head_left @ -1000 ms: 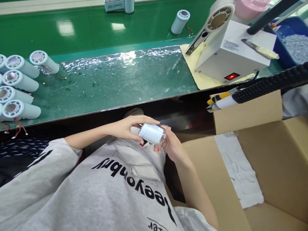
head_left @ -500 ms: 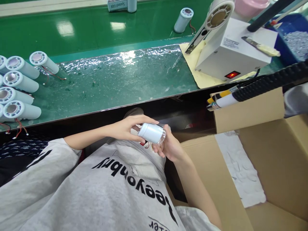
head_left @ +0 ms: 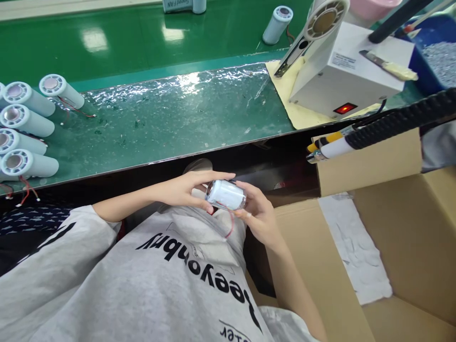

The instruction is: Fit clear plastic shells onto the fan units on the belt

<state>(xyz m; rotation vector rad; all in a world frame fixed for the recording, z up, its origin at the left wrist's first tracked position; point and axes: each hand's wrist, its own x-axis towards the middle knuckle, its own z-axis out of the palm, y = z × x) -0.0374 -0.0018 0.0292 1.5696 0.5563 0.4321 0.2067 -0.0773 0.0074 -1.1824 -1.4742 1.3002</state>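
Note:
Between my two hands, over my lap, is a pale blue cylindrical fan housing (head_left: 227, 194) lying on its side, with a thin red wire hanging from it. My left hand (head_left: 194, 189) grips its left end, thumb below and fingers above. The fingers of my right hand (head_left: 258, 209) close round the clear right end. More pale blue fan housings (head_left: 30, 121) of the same kind lie at the left of the green bench (head_left: 171, 123), their short red wires trailing.
A white box with a lit red switch (head_left: 345, 109) stands on yellow card at the right of the bench. Below it, a black corrugated hose (head_left: 399, 118) crosses above an open cardboard box (head_left: 409, 228). Another housing (head_left: 278, 26) stands on the green surface behind.
The fan housing has turned in my hands, so its red wire now hangs at the front. My right hand has shifted its grip, fingers now above and below the clear end.

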